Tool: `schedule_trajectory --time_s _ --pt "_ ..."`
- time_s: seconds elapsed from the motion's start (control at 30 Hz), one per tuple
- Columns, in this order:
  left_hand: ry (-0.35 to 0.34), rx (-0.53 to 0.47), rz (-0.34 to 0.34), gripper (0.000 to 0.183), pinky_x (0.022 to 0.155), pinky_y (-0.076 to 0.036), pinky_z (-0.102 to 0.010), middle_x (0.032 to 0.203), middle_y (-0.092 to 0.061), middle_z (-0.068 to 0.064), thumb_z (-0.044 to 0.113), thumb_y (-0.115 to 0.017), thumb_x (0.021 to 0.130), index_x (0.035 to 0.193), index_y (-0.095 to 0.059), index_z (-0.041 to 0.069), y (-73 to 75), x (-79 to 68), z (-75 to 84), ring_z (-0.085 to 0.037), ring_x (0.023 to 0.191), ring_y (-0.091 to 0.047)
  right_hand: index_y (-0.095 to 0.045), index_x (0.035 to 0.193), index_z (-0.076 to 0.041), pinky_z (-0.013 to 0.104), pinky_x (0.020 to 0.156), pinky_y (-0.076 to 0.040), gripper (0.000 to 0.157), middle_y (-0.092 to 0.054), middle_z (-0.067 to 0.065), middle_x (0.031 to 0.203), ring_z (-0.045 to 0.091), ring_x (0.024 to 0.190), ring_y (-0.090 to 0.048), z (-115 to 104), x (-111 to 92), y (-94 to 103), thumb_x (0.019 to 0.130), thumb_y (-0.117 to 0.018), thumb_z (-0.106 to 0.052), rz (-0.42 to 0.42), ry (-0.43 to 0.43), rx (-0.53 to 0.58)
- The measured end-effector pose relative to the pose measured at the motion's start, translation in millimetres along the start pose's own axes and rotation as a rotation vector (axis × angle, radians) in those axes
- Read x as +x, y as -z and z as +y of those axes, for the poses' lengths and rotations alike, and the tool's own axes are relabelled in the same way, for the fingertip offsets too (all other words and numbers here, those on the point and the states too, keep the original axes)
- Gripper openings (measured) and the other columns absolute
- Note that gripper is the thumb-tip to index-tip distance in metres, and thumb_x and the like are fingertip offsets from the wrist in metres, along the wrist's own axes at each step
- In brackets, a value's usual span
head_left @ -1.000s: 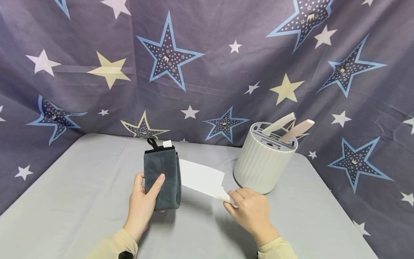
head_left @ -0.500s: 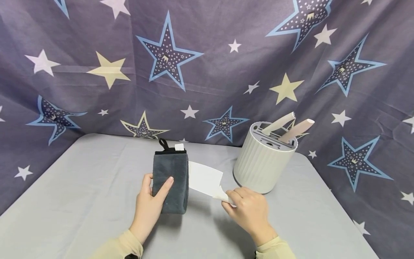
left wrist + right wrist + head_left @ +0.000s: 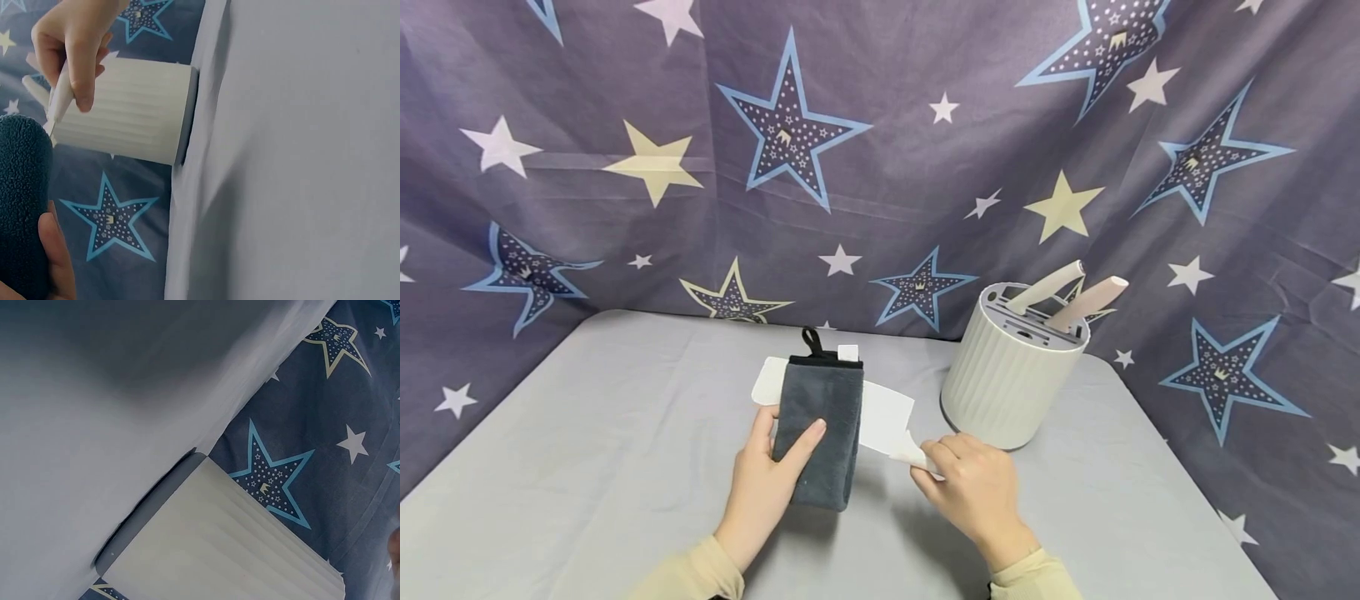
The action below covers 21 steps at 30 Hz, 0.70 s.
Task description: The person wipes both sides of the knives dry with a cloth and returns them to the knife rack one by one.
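Note:
My right hand (image 3: 973, 487) grips the handle of a white-bladed kitchen knife (image 3: 886, 418), a broad cleaver shape, held above the table. A dark blue-grey towel (image 3: 820, 437), folded, with a black loop and white tag on top, covers the middle of the blade. The blade's rounded end shows left of the towel. My left hand (image 3: 762, 483) holds this towel, thumb in front and other fingers mostly hidden behind. Seen from the left wrist, the towel (image 3: 22, 206) is beside the knife's handle (image 3: 60, 100). The right wrist view shows neither knife nor towel.
A ribbed cream knife holder (image 3: 1011, 383) stands at the back right, beyond my right hand. Two handles, one cream (image 3: 1047, 287) and one pinkish (image 3: 1088, 302), stick out of its slotted top. A grey cloth covers the table (image 3: 610, 433); a star-patterned curtain (image 3: 880, 167) hangs behind.
My left hand has moved the towel rightward along the blade toward the handle, so the blade's far end now shows on the left. The right hand and knife have barely moved.

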<state>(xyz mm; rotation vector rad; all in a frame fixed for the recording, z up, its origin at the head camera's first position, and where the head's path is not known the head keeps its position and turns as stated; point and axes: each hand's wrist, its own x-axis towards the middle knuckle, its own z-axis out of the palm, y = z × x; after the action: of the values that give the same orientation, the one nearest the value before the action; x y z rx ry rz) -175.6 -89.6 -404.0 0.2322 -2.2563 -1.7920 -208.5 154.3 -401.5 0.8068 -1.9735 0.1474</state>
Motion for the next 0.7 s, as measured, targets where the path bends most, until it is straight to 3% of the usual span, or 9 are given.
schedule_trajectory --time_s 0.13,0.5,0.7 --pt "0.001 -0.024 -0.022 0.036 0.06 -0.054 -0.028 0.081 -0.075 -0.005 0.044 -0.071 0.09 0.115 -0.055 0.025 -3.2 -1.9 1.2 -0.012 0.067 -0.07 -0.07 0.072 -0.018 0.025 0.042 -0.041 0.012 -0.064 -0.01 0.062 0.009 0.053 -0.057 -1.1 -0.3 0.0 0.073 -0.064 -0.029 -0.009 -0.003 0.002" --pt "-0.04 0.031 -0.048 0.034 0.059 -0.052 -0.027 0.071 -0.072 0.0 0.044 -0.073 0.088 0.112 -0.056 0.026 -11.1 -9.2 2.8 -0.01 0.063 -0.067 -0.07 0.071 -0.019 0.025 0.043 -0.041 0.01 -0.064 -0.01 0.063 0.009 0.054 -0.058 -4.2 1.4 -0.5 0.072 -0.066 -0.028 0.003 0.002 0.003" --pt "-0.051 0.057 -0.086 0.033 0.059 -0.051 -0.026 0.078 -0.075 0.003 0.048 -0.073 0.087 0.109 -0.059 0.028 -13.1 -12.2 6.4 -0.008 0.064 -0.067 -0.071 0.073 -0.018 0.024 0.043 -0.041 0.009 -0.064 -0.011 0.063 0.008 0.053 -0.057 -5.2 1.1 0.0 0.069 -0.072 -0.027 -0.001 0.014 0.007"
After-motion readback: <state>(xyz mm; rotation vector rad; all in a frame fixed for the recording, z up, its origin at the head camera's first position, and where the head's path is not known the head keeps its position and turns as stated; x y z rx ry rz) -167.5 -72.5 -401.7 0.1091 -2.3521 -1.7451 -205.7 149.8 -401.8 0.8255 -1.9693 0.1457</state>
